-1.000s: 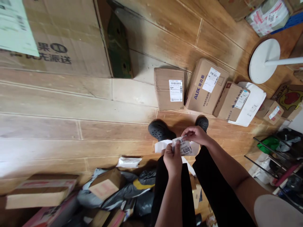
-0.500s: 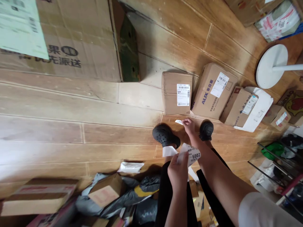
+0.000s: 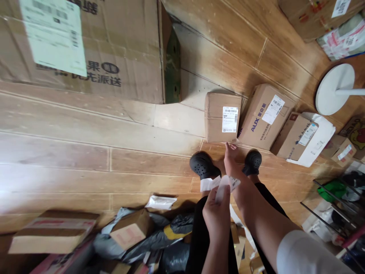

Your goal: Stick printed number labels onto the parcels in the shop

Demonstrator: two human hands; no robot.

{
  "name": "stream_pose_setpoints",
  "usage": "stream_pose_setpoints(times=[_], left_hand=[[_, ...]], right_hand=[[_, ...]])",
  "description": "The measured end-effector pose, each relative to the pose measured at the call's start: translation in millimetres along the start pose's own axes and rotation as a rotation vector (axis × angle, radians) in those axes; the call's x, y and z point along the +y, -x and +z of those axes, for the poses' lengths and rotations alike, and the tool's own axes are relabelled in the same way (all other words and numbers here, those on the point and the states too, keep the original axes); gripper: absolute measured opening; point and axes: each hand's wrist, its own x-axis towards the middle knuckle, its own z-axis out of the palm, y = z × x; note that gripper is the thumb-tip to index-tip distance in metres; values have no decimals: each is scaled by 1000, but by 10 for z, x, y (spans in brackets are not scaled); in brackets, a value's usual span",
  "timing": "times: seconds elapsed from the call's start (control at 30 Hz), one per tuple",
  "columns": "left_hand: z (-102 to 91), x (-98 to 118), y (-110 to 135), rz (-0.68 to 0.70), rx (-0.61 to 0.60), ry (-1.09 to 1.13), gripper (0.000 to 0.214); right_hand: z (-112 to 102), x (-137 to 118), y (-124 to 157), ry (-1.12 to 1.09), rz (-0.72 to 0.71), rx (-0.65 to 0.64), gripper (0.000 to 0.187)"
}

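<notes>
My left hand [image 3: 217,208] is closed around a strip of white paper labels [image 3: 221,190], whose loose end hangs down between my legs. Printed marks show on the part beyond my fingers. My right hand [image 3: 230,153] reaches forward, bent fingers at the near edge of a small brown cardboard box [image 3: 214,118]. Its fingertips seem to touch the box's near side; whatever they pinch is hidden. A white shipping label [image 3: 229,119] is stuck on top of that box. Right beside it lies a larger AUX box [image 3: 264,131].
Another carton [image 3: 295,137] and a white package [image 3: 316,148] continue the row. A big carton [image 3: 128,42] stands at upper left. A white round stand base [image 3: 335,89] is at right. Parcels and grey bags [image 3: 137,247] lie lower left; a metal rack [image 3: 327,213] stands lower right.
My right hand has moved forward to the box's near edge, and the small label it held is out of sight. The label strip in my left hand has turned. The view has shifted slightly.
</notes>
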Motion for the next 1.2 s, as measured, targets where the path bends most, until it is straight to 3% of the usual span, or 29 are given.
stream_pose_setpoints(times=[0.13,0.23,0.33,0.47,0.57,0.73,0.9,1.07,1.2], left_hand=[[-92,63,-100,-16,5,112,44],[-152,84,-145,-40,-110,301,45],[-202,155,-102,-1,-185,442,49],[-344,386,79,99,-195,519,53],[-550,592,243,174,-182,508,49],[-939,787,481,336,-221,485,51],[-1212,812,696,441,-266,360,42],[-1345,783,787,541,-187,245,41],[-1392,725,657,557,-100,238,43]], right_hand=[[-22,-216,343,-161,77,65,72],[-215,-515,857,-371,93,-141,86],[-458,-933,1432,-439,34,-333,75],[-576,-1501,1979,-158,-66,-213,46],[-468,-1794,2226,-123,-113,-144,46],[-160,-2036,2531,-144,-190,-150,63],[-45,-2226,2682,7,-319,-113,40],[-39,-2393,2646,26,-302,-275,39],[100,-2427,2479,74,-237,-305,43]])
